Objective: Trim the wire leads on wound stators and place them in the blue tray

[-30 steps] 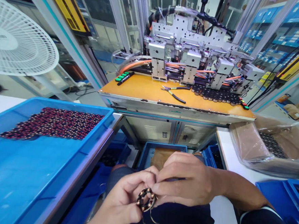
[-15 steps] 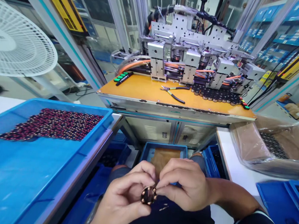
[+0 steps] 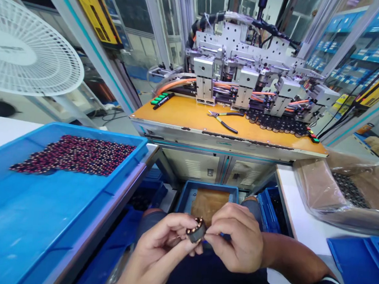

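Observation:
A small ring-shaped motor stator (image 3: 196,232) with copper windings is held above my lap. My left hand (image 3: 166,240) pinches it between thumb and fingers, its dark outer side turned toward me. Just right of it, my right hand (image 3: 236,236) has thumb and forefinger pressed together close to the stator's edge. Whatever those fingertips may hold is too small to make out. Behind the hands, a blue tray with brown sheet (image 3: 211,203) lies low between my knees.
At left, a blue tray (image 3: 52,197) carries many small wound parts. Ahead, an orange-topped machine bench (image 3: 178,113) bears cutting pliers (image 3: 225,120), a row of dark parts (image 3: 278,122) and clamps. A plastic-lined carton (image 3: 312,189) stands right; a white fan (image 3: 30,48) is far left.
The stator has been turned from showing its open ring face to showing its outer side, and raised slightly. My right fingers have drawn a little to the right.

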Tool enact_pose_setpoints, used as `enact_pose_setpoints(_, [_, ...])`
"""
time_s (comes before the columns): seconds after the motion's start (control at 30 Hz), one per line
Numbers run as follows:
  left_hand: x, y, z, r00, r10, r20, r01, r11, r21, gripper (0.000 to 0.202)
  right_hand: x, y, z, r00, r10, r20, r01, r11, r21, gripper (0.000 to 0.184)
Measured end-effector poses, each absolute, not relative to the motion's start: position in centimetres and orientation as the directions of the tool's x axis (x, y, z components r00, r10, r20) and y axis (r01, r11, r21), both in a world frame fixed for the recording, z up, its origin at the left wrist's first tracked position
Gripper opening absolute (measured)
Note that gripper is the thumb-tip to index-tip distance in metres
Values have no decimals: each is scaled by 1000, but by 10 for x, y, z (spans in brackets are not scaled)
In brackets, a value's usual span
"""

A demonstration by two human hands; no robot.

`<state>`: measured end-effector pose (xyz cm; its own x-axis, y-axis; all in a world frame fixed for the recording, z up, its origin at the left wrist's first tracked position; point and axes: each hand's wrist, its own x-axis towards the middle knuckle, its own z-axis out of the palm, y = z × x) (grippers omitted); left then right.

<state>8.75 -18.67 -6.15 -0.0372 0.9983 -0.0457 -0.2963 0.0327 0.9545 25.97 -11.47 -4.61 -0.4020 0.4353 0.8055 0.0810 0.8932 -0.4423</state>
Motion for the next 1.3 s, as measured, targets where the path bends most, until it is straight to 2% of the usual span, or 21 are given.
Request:
enact_pose_setpoints(0.17, [82, -178, -71, 100, 969, 224, -528, -139, 838, 18, 264, -116, -39, -443, 484, 755, 113, 865, -489, 7])
enact_pose_setpoints(0.23, [81, -175, -74, 120, 956, 269, -626, -138, 768, 21, 266, -115, -36, -482, 472, 738, 84, 864, -497, 8])
enact_pose_setpoints(0.33, [82, -173, -75, 153, 952, 266, -747, -65, 662, 29, 267, -115, -33, -551, 373, 747, -6, 893, -450, 9])
enact_pose_setpoints(0.4, [80, -172, -74, 216, 956, 196, -721, 21, 692, 35, 266, -115, -32, -579, 298, 759, -52, 916, -399, 9])
enact_pose_setpoints(0.5, [76, -172, -70, 398, 917, 18, -519, 209, 829, 45, 266, -115, -32, -587, 242, 773, -72, 935, -347, 10])
enact_pose_setpoints(0.6, [74, -175, -66, 460, 885, -70, -407, 280, 869, 40, 265, -116, -31, -614, 226, 756, -45, 946, -320, 10])
enact_pose_setpoints(0.7, [75, -179, -64, 349, 937, -20, -458, 189, 869, 27, 264, -116, -30, -627, 276, 728, 54, 948, -313, 9])
enact_pose_setpoints(0.8, [76, -181, -66, 247, 964, 104, -559, 54, 827, 16, 262, -116, -28, -601, 369, 709, 156, 924, -348, 9])
enact_pose_setpoints(0.93, [77, -178, -70, 144, 959, 244, -710, -72, 700, 27, 260, -114, -23, -616, 397, 680, 181, 912, -368, 11])
enact_pose_setpoints(1.03, [77, -174, -74, 111, 971, 213, -808, -37, 588, 37, 260, -111, -17, -651, 304, 696, 100, 943, -318, 11])
enact_pose_setpoints(1.1, [78, -171, -77, 187, 971, 147, -794, 62, 604, 43, 260, -109, -13, -670, 242, 702, 52, 958, -281, 11])
enact_pose_setpoints(1.2, [79, -169, -80, 437, 896, 83, -660, 257, 706, 51, 260, -107, -9, -698, 199, 688, 22, 966, -257, 11])
enact_pose_setpoints(1.23, [79, -170, -80, 479, 875, 71, -618, 279, 735, 50, 260, -107, -9, -702, 194, 685, 24, 968, -250, 12])
enact_pose_setpoints(1.3, [79, -171, -78, 445, 893, 62, -578, 234, 782, 41, 260, -106, -11, -694, 197, 692, 47, 972, -229, 12])
